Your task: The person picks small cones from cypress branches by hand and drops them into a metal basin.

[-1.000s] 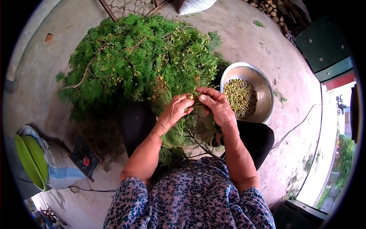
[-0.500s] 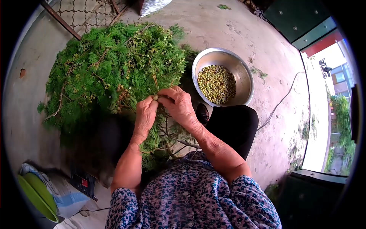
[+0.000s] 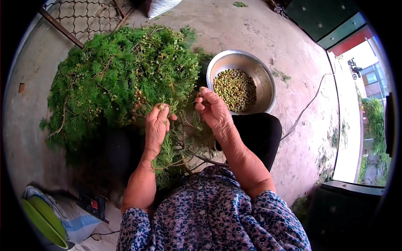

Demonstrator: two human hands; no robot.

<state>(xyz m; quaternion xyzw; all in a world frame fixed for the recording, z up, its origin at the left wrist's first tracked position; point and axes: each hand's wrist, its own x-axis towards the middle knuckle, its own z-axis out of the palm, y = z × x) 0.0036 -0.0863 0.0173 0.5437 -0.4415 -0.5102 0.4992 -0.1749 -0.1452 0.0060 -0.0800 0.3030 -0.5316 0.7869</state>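
My left hand (image 3: 156,130) is closed in a pinch on a small green sprig (image 3: 162,104) with a pale round cone at the fingertips. To its right, my right hand (image 3: 215,111) has its fingers curled and pressed together beside the bowl's left rim; what they hold, if anything, is too small to make out. A heap of leafy evergreen branches (image 3: 113,67) with small cones lies just beyond my left hand. The metal bowl (image 3: 266,90) contains many small green and brown cones (image 3: 235,90).
A woody branch (image 3: 205,159) crosses in front of my lap. Lower left are a green basin (image 3: 44,219) and a plastic bag (image 3: 79,219). A cable (image 3: 307,111) runs over the concrete floor at right. A metal grille (image 3: 86,19) stands behind the heap.
My hands, together at the heap's edge before, are now apart. The right hand has moved right toward the bowl; the left has moved slightly left and keeps the sprig.
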